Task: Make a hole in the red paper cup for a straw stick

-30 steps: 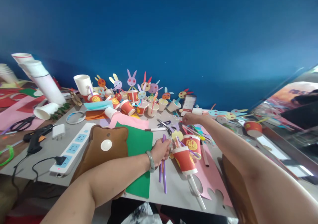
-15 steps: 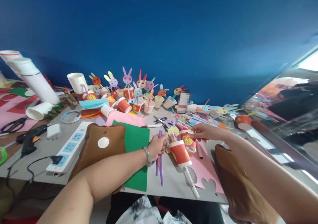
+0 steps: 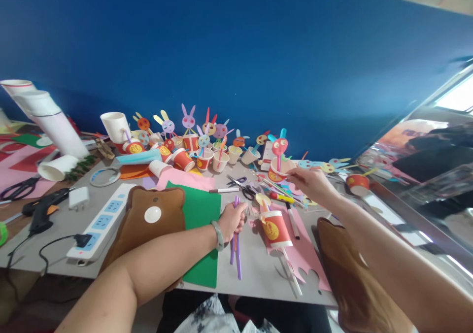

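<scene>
My left hand is closed round a small bunch of purple straws, with an orange one among them, over the table's front half. At the back right, my right hand pinches the rim side of a paper cup. Out of that cup stands a red paper rabbit head with blue ears. Nearer to me, a red and white paper cup lies tilted on pink paper, with a white straw reaching towards the table's front edge.
Several paper rabbits in cups line the blue wall. Scissors, a marker and green paper lie mid-table. To the left are a brown cushion, a power strip and a glue gun.
My right hand has moved back and up, lifting a cup with its rabbit away from beside the tilted cup. The tilted cup has shifted slightly right. My left hand has barely moved.
</scene>
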